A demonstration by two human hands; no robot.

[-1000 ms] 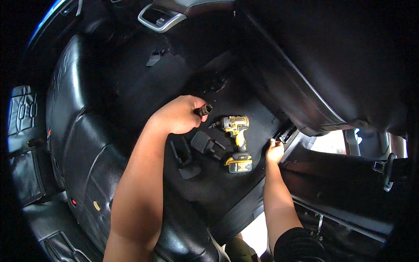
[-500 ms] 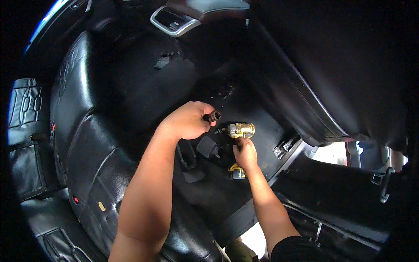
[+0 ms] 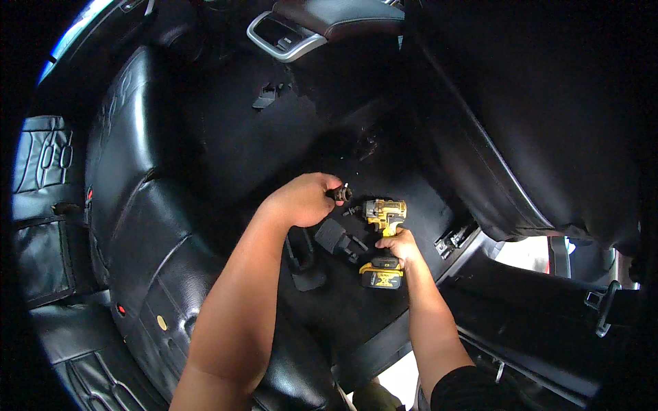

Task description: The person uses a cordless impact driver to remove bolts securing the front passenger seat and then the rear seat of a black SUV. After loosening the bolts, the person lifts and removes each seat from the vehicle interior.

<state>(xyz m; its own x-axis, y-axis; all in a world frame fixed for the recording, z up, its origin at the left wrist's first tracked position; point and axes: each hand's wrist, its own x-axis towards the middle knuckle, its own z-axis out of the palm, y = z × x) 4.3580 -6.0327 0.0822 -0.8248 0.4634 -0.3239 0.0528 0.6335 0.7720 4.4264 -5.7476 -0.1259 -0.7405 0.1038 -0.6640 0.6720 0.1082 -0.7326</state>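
Observation:
My left hand is closed around a dark metal socket, whose open end sticks out past the thumb and forefinger. A yellow and black cordless impact wrench is just to the right, its nose and thin front shaft pointing left toward the socket. A small gap shows between the two. My right hand grips the wrench's handle, with the black and yellow battery showing below the fingers. Whether the wrench rests on the floor I cannot tell.
Black plastic pieces lie on the dark car floor by my left forearm. Black leather seats line the left; a seat back hangs at the right. A metal seat-rail bracket sits by the door sill.
The wrench has turned so its handle and battery show more fully. My right hand has shifted slightly right on the handle. My left hand, still closed on the socket, sits a little lower and further right.

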